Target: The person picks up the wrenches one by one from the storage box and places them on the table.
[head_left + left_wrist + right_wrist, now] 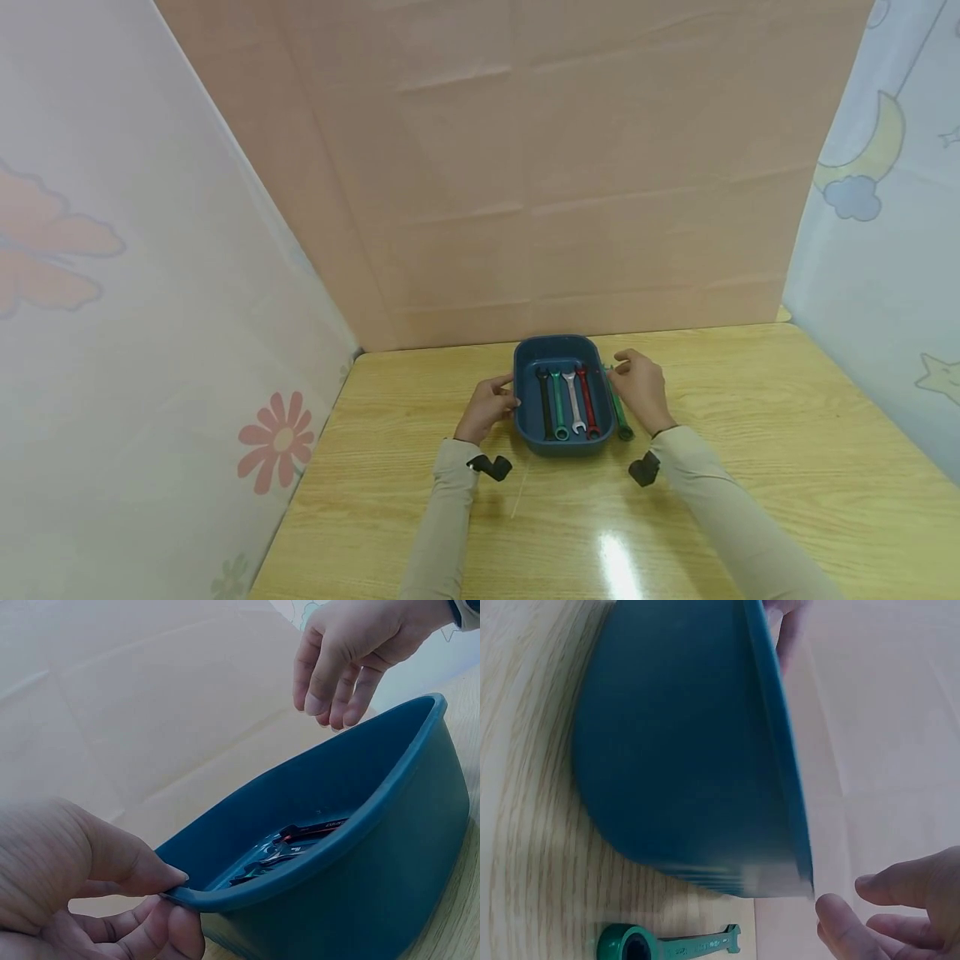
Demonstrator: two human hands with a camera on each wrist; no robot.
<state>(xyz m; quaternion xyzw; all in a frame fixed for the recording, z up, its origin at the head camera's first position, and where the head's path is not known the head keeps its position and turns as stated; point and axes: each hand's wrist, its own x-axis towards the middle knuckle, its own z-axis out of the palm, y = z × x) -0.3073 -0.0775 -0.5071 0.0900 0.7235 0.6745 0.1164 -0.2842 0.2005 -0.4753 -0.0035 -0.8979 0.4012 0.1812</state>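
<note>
A blue plastic tub stands on the table. Inside it lie a black wrench, a green wrench, a silver wrench and a red wrench, side by side. My left hand pinches the tub's left rim between thumb and fingers, as the left wrist view shows closely. Just off the tub's right side, my right hand hovers with loosely bent fingers, holding nothing. Below it, another green wrench lies on the table along the tub's outer right wall.
The wooden table extends to both sides and in front of the tub. A tan creased sheet hangs behind it. Patterned walls flank the table, with a red flower on the left one.
</note>
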